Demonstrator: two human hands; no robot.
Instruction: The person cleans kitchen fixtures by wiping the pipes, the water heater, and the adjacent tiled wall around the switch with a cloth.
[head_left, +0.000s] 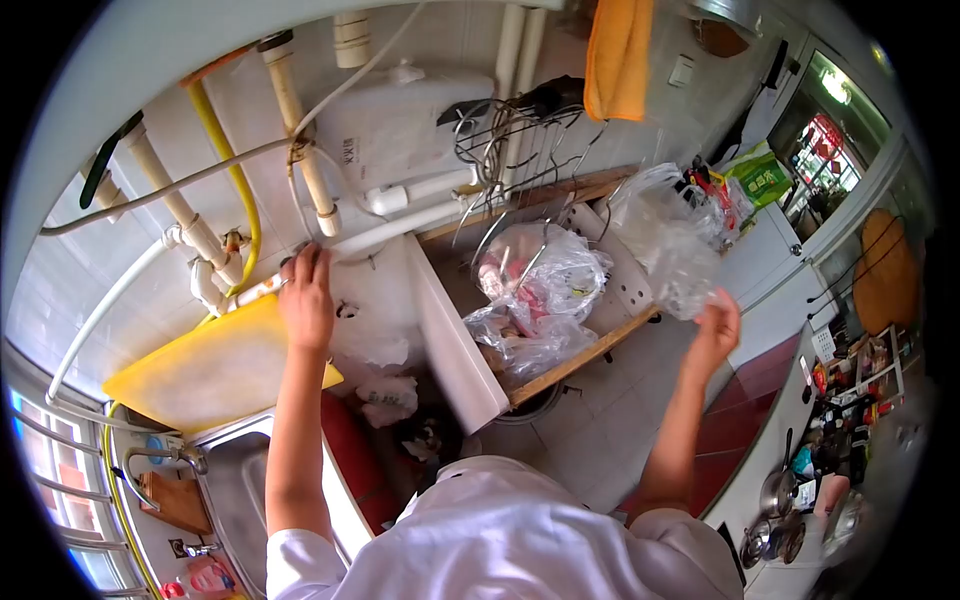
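- At the far left, the metal sink (pixel 232 470) is partly covered by the left forearm.
- Above it, the yellow board (pixel 195 365) is crossed near its right end by the left wrist.
- The left hand (pixel 308 295) is held over the board's upper edge, fingers bent, beside a white pipe; whether anything is gripped cannot be told, as the fingertips are hidden.
- In the middle, an open box (pixel 450 330) is edged with wood; the contents of the bagged bundle (pixel 540 285) inside are blurred by crumpled plastic.
- Open floor (pixel 590 425) is left between the box's wooden edge and the right forearm.
- Beyond the box's right wall, the clear plastic bag (pixel 675 245) is pinched by the right hand (pixel 720 322), thumb and fingertips nearly closed.
- At the far right, the surface (pixel 745 492) is crowded with pots (pixel 778 492).
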